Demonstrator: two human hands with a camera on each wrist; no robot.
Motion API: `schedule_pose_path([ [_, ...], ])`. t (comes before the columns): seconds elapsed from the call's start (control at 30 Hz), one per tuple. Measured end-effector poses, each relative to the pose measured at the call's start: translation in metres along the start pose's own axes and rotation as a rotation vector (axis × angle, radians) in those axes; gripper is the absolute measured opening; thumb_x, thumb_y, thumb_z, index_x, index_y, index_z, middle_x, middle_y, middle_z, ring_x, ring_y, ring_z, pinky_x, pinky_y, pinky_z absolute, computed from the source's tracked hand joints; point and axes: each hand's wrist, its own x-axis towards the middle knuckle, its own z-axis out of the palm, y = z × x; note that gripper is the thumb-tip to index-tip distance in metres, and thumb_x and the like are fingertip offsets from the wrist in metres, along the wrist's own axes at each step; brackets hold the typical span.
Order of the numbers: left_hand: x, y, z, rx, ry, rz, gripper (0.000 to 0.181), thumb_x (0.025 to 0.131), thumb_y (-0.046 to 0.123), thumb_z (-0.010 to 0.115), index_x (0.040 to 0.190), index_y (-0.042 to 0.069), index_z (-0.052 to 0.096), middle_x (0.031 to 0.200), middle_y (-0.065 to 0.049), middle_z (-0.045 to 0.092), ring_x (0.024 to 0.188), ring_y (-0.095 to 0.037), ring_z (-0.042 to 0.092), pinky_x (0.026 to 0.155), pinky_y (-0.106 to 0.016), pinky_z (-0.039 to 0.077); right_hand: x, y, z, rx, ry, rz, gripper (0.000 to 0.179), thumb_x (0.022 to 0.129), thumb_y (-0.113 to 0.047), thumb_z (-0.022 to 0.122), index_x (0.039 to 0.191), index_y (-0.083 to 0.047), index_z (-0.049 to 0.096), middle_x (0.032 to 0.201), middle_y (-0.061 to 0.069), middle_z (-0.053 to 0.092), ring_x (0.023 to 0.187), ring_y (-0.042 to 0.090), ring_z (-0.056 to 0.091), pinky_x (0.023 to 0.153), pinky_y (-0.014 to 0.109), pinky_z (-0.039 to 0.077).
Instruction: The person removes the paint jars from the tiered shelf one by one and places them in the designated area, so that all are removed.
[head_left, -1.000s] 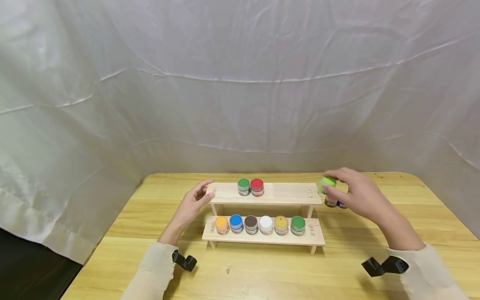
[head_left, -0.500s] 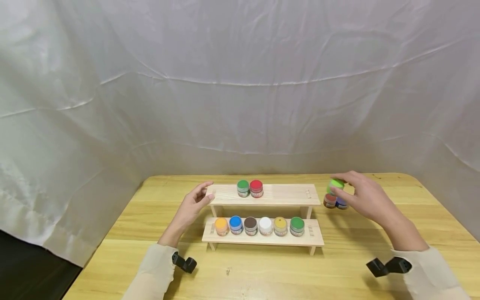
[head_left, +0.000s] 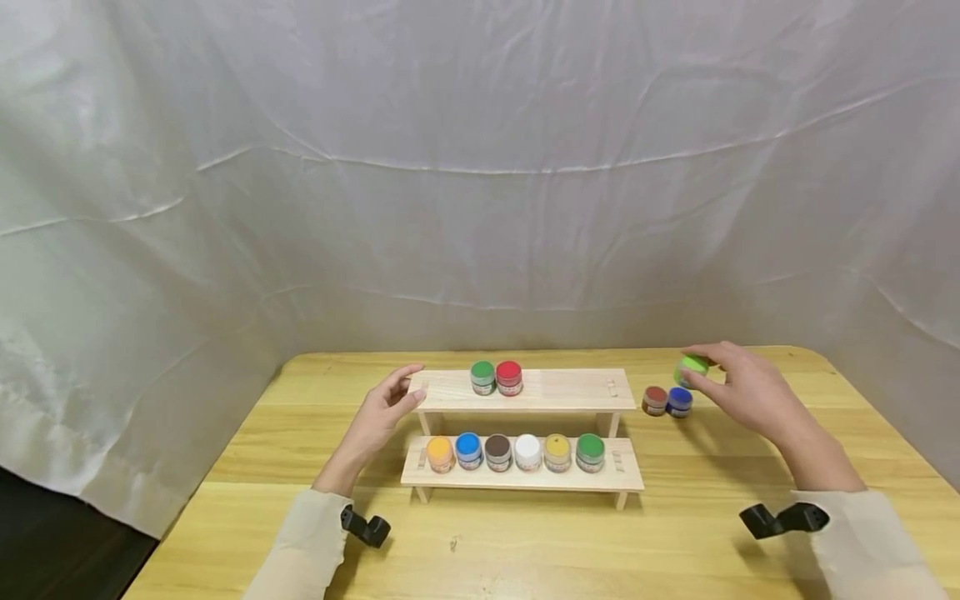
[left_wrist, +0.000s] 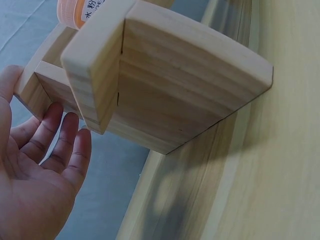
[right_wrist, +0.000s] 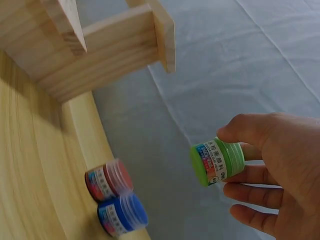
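Observation:
In the head view, my right hand holds a light green paint jar between thumb and fingers. The right wrist view shows this green jar tilted, its printed label visible. Just to its left, a brownish-red paint jar and a dark blue paint jar stand side by side on the table. My left hand grips the left end of the wooden two-tier stand. In the left wrist view, its thumb and fingertips lie about the end of the top board.
A green jar and a red jar sit on the upper tier. The lower tier bears a row of several jars, from orange to green. A grey cloth hangs behind the wooden table.
My right hand has moved rightward with the light green jar, away from the stand. The brownish-red and blue jars, partly covered before, now show fully. My left hand stays at the stand.

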Motion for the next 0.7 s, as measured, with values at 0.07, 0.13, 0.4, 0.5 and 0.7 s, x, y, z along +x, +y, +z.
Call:
schedule_pose_path([
  [0.07,0.0,0.0,0.0,-0.004,0.0,0.002,0.048,0.098,0.018,0.062,0.142,0.006,0.047,0.104,-0.01,0.054,0.09,-0.019,0.052,0.081,-0.027,0.046,-0.001,0.005,0.001,0.002,-0.013,0.019,0.05,0.098,-0.039,0.058,0.13,0.0,0.058,0.115,0.022,0.059,0.097,0.04,0.058,0.073,0.056,0.046],
  [0.13,-0.001,-0.001,0.001,-0.003,0.001,0.004,0.048,0.098,0.017,0.062,0.142,0.006,0.048,0.103,-0.01,0.054,0.089,-0.019,0.052,0.081,-0.028,0.046,-0.002,0.01,0.003,0.007,-0.023,0.034,0.051,0.099,-0.039,0.057,0.131,0.0,0.058,0.117,0.024,0.058,0.098,0.042,0.058,0.075,0.058,0.045],
  [0.4,-0.002,-0.001,-0.001,0.006,0.003,-0.007,0.05,0.098,0.017,0.061,0.144,0.005,0.046,0.102,-0.009,0.053,0.087,-0.017,0.049,0.08,-0.032,0.045,-0.001,0.027,0.009,0.033,-0.066,0.059,0.052,0.099,-0.039,0.056,0.133,0.0,0.055,0.119,0.025,0.059,0.103,0.046,0.056,0.078,0.061,0.044],
  [0.5,-0.001,0.001,-0.002,0.016,0.005,-0.002,0.049,0.098,0.018,0.062,0.143,0.005,0.047,0.102,-0.009,0.053,0.087,-0.017,0.05,0.079,-0.032,0.045,0.001,0.034,0.011,0.034,-0.065,0.045,0.05,0.099,-0.036,0.058,0.131,0.002,0.056,0.116,0.025,0.06,0.103,0.045,0.056,0.08,0.06,0.045],
  [0.7,-0.001,0.0,-0.002,0.017,-0.001,-0.006,0.049,0.098,0.018,0.061,0.143,0.005,0.047,0.102,-0.01,0.053,0.088,-0.019,0.05,0.081,-0.03,0.045,0.0,0.048,0.016,0.046,-0.085,0.041,0.046,0.097,-0.031,0.062,0.126,0.004,0.059,0.114,0.025,0.062,0.103,0.043,0.057,0.081,0.06,0.045],
])
